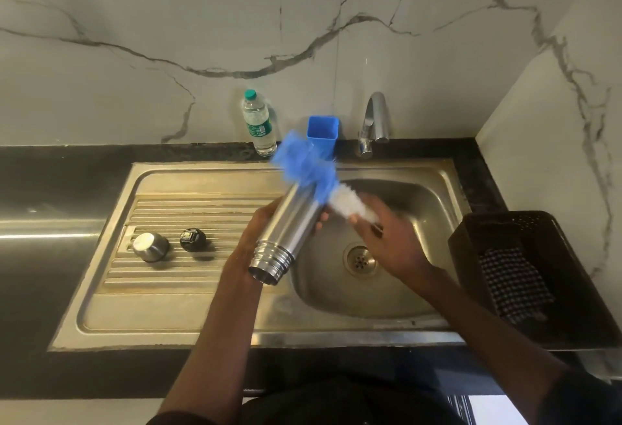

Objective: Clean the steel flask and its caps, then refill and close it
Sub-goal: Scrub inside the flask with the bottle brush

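The flask (289, 226) is gripped around its body by the left hand (259, 232) and held tilted over the sink (208, 320), threaded open mouth toward the camera, base pointing to the back wall. A brush (309, 168) with blue and white bristles, motion-blurred, is held by the right hand (387, 239), fingers closed on its handle; the blue bristles are seen at the flask's base. The steel cap (150, 246) and black cap (192, 239) are set side by side on the drainboard, apart from each other. A water bottle (257, 123), blue cup (322, 131) and tap (375, 121) are seen behind the sink. A black basket (471, 256) with a checked cloth (515, 286) is placed to the right.
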`<act>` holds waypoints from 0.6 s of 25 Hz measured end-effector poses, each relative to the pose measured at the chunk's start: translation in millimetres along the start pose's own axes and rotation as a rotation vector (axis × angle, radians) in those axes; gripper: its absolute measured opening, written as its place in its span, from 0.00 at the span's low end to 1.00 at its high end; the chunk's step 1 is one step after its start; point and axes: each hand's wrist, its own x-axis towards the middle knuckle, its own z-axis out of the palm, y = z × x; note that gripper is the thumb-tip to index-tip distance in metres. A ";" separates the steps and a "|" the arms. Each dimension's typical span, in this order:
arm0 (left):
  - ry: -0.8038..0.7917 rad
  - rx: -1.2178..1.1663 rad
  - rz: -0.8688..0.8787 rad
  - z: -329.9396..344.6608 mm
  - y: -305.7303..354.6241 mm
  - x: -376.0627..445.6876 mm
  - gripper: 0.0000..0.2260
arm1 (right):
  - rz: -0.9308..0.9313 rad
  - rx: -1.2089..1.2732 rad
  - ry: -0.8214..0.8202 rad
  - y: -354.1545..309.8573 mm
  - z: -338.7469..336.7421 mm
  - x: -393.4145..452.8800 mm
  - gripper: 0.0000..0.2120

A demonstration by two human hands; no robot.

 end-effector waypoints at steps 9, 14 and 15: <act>-0.251 -0.586 0.003 -22.4 -6.5 -11.9 0.33 | -0.356 -0.063 -0.183 -2.7 -10.5 -31.4 0.22; -0.026 -0.108 -0.211 5.4 8.6 29.1 0.40 | 0.092 0.025 0.031 0.4 -4.0 10.0 0.17; 0.038 -0.090 -0.220 9.3 17.1 32.4 0.40 | 0.119 0.035 0.037 1.8 -2.4 11.5 0.17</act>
